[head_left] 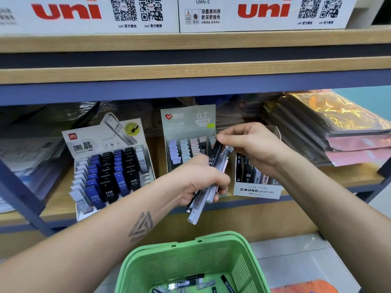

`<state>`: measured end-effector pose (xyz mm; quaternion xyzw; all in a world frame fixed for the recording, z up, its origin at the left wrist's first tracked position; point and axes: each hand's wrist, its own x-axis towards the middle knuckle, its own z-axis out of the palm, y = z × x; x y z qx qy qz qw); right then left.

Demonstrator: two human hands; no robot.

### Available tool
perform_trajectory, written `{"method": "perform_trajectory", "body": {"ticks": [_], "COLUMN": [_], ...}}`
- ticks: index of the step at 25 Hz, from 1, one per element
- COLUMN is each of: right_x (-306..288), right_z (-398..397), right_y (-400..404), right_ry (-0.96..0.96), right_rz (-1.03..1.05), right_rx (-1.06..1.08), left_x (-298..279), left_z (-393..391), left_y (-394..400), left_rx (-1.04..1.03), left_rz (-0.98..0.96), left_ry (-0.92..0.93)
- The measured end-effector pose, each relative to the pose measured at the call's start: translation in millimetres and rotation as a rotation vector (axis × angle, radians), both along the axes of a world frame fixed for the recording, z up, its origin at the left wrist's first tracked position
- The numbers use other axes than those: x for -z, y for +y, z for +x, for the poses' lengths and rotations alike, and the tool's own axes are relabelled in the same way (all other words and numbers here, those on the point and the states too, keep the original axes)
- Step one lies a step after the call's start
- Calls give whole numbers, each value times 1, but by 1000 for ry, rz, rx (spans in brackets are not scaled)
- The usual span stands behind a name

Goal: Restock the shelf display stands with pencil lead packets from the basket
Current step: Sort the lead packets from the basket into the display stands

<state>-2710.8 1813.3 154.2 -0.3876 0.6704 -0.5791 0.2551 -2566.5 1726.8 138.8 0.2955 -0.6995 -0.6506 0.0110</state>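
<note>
Mid-restock: left hand [198, 180] clutching a bundle of lead packets [208, 185]; right hand [247, 142] pinching the black HB packet [215, 152] from it. Next: slotting into the Deli stand [110, 166], more waiting in green basket [239, 250].

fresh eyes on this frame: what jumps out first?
Dead centre, the left hand grips a fanned bundle of pencil lead packets while the right hand pinches the top of a black one, in front of the grey 0.7 display stand. Left of it, the HB 0.5 stand is packed with blue, black and grey packets. At the bottom, the green basket holds a few more packets.
</note>
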Motion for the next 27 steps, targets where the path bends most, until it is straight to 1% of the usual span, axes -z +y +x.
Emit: {"method": "perform_trajectory", "body": {"ticks": [6,8,11,12,14,16,19,21,23,25,27], "right_x": [-2,-3,-3,-3,-3,-2,1,3,5,4,3], "right_z": [-1,0,-7,-11,-14,-15,-16,-17,-15,-12,-11], "right_y": [-5,-6,-7,-5,-2,0,4,6,9,14,21], "right_ry": [-160,-184,-294,-329,-336,-331,-403,-419,-409,-346,-230], "right_rz": [-134,-171,-246,-257,-242,-241,-287,-289,-250,-155,-59], "right_rx": [124,170,272,294,301,289,260,238,174,70,-42], "left_x": [-3,-4,-2,-1,-1,-6,-17,-22,-23,-24,-25], "left_z": [-4,-4,-3,-3,-1,0,3,4,4,2,1], "left_y": [-1,-1,-3,-3,-6,-10,-15,-18,-21,-23,-24], "left_rx": [7,7,0,-15,-68,-112,-220,-305,-379,-419,-415], "left_rz": [-9,30,80,100,167,238,322,300,248,210,176], "left_ry": [27,47,38,32,59,128,263,328,361,385,395]}}
